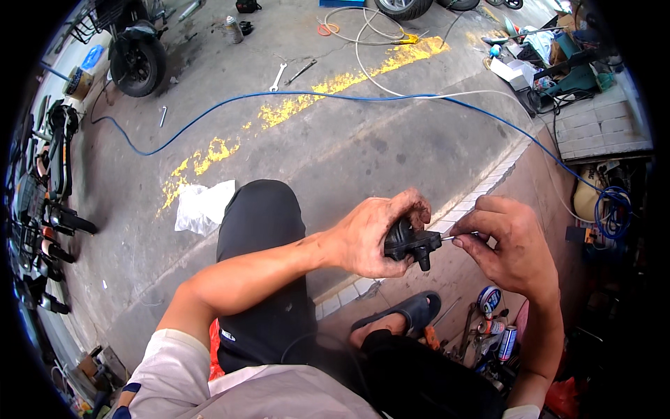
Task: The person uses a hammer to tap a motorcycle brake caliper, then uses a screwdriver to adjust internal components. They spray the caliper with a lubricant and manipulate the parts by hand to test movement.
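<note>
My left hand [377,234], its fingertips darkened with grime, is wrapped round a black mechanical part [413,246] with a rounded body and a short stub pointing down. My right hand [502,244] is closed in a pinch on a thin metal rod [447,238], which meets the right end of the part. Both hands are above my lap, near my knee in dark trousers [258,209].
Wrenches [278,77], a blue hose [314,93], a white bag [202,209] and a spray can [233,30] lie or stand on the concrete. Scooters [63,209] line the left. Tools and cans [488,327] sit beside my sandal [419,311]; clutter [558,63] fills the upper right.
</note>
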The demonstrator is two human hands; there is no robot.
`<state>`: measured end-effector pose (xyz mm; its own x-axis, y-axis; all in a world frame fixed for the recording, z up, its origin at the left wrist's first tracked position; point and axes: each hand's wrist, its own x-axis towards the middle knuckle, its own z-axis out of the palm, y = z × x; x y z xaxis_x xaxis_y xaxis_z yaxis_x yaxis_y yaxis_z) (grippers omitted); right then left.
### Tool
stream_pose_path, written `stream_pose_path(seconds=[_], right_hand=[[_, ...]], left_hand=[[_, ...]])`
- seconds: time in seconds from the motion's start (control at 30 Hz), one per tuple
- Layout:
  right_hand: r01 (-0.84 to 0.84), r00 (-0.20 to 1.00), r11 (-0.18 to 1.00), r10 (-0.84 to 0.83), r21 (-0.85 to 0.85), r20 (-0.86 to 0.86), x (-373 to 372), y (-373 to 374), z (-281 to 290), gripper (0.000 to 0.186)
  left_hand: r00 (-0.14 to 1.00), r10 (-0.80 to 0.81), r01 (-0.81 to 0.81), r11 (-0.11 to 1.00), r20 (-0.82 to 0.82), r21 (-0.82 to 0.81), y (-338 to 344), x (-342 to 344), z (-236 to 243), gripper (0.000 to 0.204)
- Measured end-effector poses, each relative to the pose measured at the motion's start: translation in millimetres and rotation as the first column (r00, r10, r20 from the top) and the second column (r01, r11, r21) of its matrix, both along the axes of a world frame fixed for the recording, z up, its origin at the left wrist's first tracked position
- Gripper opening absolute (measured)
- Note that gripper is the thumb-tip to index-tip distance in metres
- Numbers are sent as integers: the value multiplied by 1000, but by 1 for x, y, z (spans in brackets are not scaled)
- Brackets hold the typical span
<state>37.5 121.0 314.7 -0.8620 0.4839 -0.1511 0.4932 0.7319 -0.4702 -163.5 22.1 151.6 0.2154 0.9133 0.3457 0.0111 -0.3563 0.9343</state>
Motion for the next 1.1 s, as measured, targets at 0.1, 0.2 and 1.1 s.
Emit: stream_pose_path(seconds=[0.1,0.2,1.1], right_hand=[[14,1000,1000,-14,14,19,1,5,8,11],[89,995,996,-88,-31,42,5,11,13,11],[19,1000,997,-18,-73,15,4,19,8,9]], left_hand=[[999,28,-30,997,28,66,2,2,-4,60],[996,39,-45,996,76,77,3,2,-5,60],[1000,28,-28,1000,-10,-7,2,-4,3,61]])
